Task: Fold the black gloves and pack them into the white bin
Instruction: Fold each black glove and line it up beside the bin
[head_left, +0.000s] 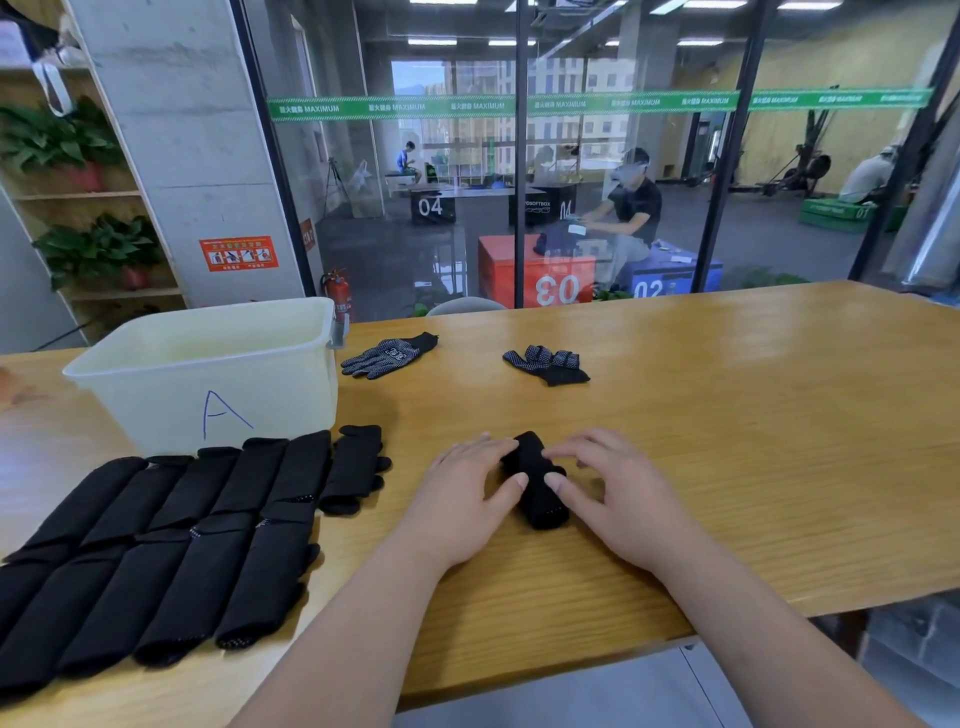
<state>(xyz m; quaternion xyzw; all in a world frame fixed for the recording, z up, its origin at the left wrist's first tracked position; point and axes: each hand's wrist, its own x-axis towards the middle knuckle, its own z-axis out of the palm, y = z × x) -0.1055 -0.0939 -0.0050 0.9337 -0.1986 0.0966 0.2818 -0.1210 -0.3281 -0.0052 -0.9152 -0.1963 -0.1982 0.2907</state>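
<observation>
While both hands bear on the fold: the left hand (467, 501) lies flat with fingers spread, its thumb and fingertips resting on the left side of the folded glove (535, 480); it grips nothing.
Right hand (621, 499): wide, fingers slightly bent, tips and thumb pressing the right side of the same glove; it does not close around it.
Glove in hand: a compact black bundle, flat on the bench (727, 415) between the two hands, long axis running near to far.
Step in hand: judged to be the pressing-down of one completed fold; packing has not begun.
Folded stock (156, 545): two rows of folded black gloves at the near left of the bench, just in front of the bin; the nearest piece lies left of the left hand.
White bin (156, 405): far left, open top, marked "A"; no glove is visible inside from this angle.
Unfolded gloves: two remain at the far centre, the left dotted glove (389, 356) and the right dotted glove (545, 364), well apart from both hands.
Next move: probably calls for closing one hand round the bundle without loosening the fold, then carrying it left to the rows or the bin.
</observation>
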